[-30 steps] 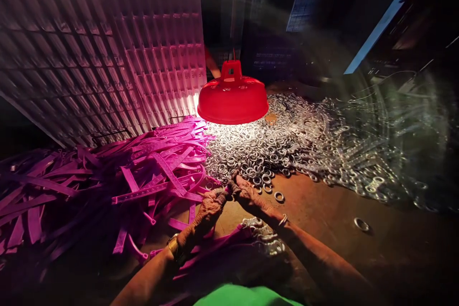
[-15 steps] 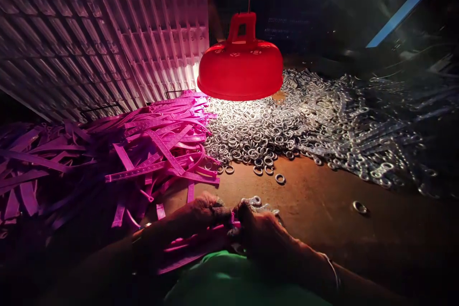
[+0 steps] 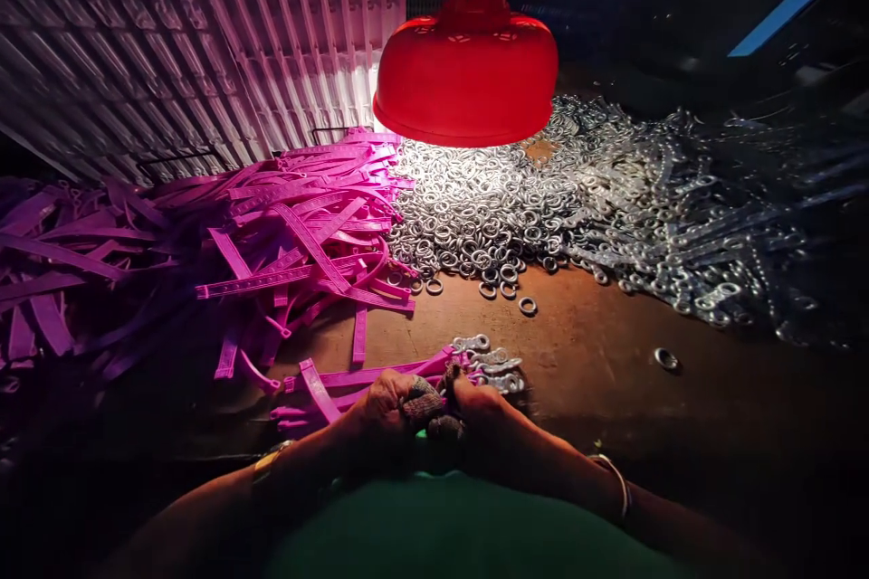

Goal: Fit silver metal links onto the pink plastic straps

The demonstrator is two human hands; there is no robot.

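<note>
My left hand [image 3: 394, 400] and my right hand [image 3: 479, 400] meet near the table's front edge, with dark coverings on some fingers. Both are closed, fingertips together around a pink strap [image 3: 444, 400], of which only a small bit shows; the fingers hide the rest. Just beyond the hands lies a bundle of pink straps [image 3: 370, 374], its left part reaching out past my left wrist. At the bundle's right end, several metal tabs with holes [image 3: 499, 362] lie side by side. One loose strap [image 3: 319, 391] lies crosswise over the bundle.
A large heap of pink straps [image 3: 305, 235] covers the left side. Metal rings and tabs [image 3: 475, 226] are heaped at the back and right. A red lamp [image 3: 465, 81] hangs low above them. One ring [image 3: 666, 359] lies apart. A ribbed white panel [image 3: 291, 45] stands behind.
The view has tipped downward, so lamp and heaps sit higher. My hands have drawn back toward my body, uncovering the strap bundle. Pink straps seen below my left hand no longer show there.
</note>
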